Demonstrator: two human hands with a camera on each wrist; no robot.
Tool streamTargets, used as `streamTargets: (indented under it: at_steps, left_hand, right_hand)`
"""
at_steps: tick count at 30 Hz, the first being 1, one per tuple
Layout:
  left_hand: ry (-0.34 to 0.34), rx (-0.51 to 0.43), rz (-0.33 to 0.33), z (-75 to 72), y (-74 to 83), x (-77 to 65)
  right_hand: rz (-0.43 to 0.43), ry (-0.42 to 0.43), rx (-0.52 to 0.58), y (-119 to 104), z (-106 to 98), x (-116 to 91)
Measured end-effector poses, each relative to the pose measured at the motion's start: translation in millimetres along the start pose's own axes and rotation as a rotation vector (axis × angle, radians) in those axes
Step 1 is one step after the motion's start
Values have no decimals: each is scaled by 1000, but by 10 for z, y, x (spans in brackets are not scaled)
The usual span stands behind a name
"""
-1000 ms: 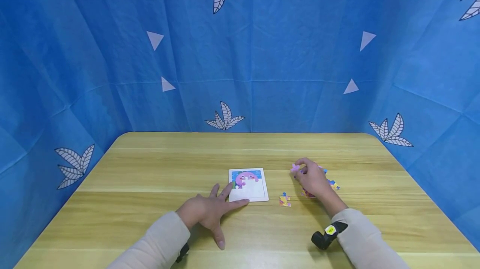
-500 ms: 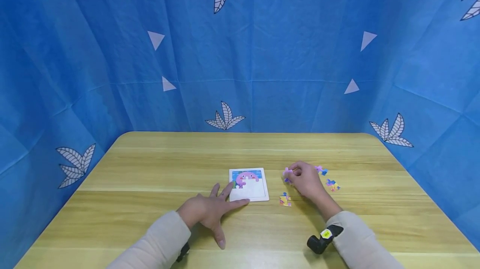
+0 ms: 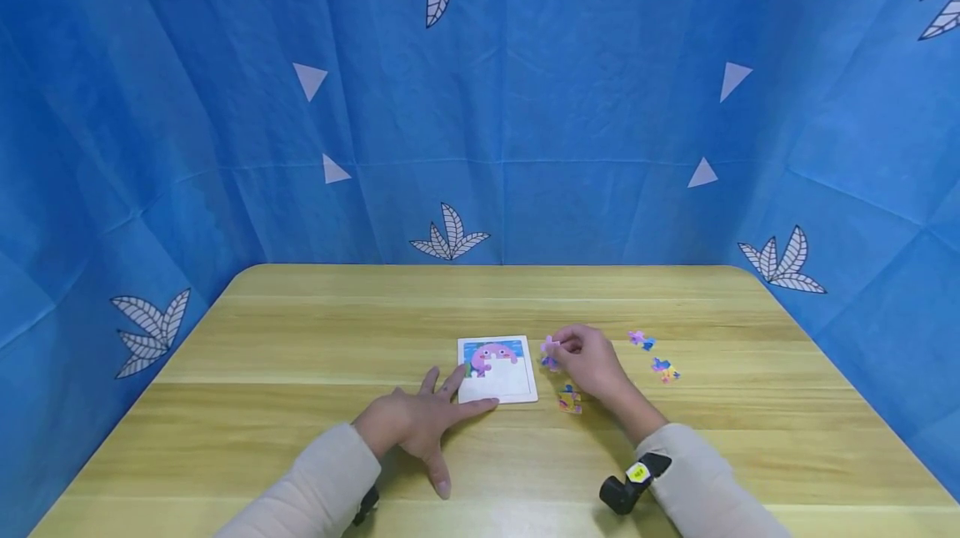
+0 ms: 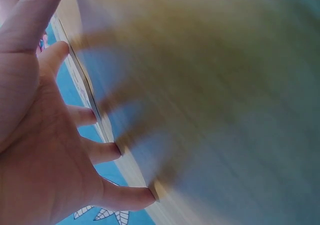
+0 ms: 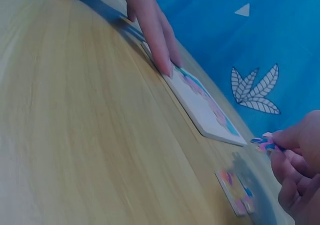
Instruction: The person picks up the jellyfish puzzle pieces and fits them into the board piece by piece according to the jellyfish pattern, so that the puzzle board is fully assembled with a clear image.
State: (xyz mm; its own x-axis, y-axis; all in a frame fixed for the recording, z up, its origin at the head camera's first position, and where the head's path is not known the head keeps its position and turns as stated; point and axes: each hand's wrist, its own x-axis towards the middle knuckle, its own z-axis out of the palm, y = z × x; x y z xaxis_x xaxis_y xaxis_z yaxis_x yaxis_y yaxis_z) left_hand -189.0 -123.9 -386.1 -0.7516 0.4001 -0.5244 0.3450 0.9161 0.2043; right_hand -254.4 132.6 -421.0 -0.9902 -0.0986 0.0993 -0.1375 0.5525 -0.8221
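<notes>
A square white-framed puzzle tray (image 3: 510,388) lies mid-table, its upper part filled with a pink character on blue. My left hand (image 3: 420,419) is spread beside it. One fingertip rests on its left side and another on its near edge, as the right wrist view shows as well. My right hand (image 3: 594,364) pinches a pink and blue puzzle piece (image 3: 550,357) between thumb and fingertips, just right of the tray. In the right wrist view that piece (image 5: 264,143) is held above the tabletop. A yellow puzzle piece (image 3: 570,401) lies below the right hand.
Two loose puzzle pieces, one pink and blue (image 3: 641,340) and one blue and yellow (image 3: 664,369), lie to the right of the right hand. The wooden table (image 3: 337,321) ends at a blue curtain (image 3: 600,104) behind. A black wrist camera (image 3: 626,488) hangs at the right sleeve.
My right hand has moved left with the pinched puzzle piece, from the loose pieces to beside the tray's right edge. The left hand has stayed in place.
</notes>
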Motion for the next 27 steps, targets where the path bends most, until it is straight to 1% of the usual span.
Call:
streamTargets:
  at_steps: [8, 13, 19, 27]
  left_hand:
    - [5, 11, 5, -4, -11, -7]
    - [7, 17, 13, 3, -14, -14]
    - [-2, 17, 16, 5, -13, -8]
    - [-1, 29, 14, -1, -7, -2]
  right_hand:
    - [3, -42, 27, -63, 140, 16]
    - [-18, -57, 35, -110, 240, 24]
    - [2, -86, 31, -167, 339, 27]
    - [10, -102, 27, -217, 439, 41]
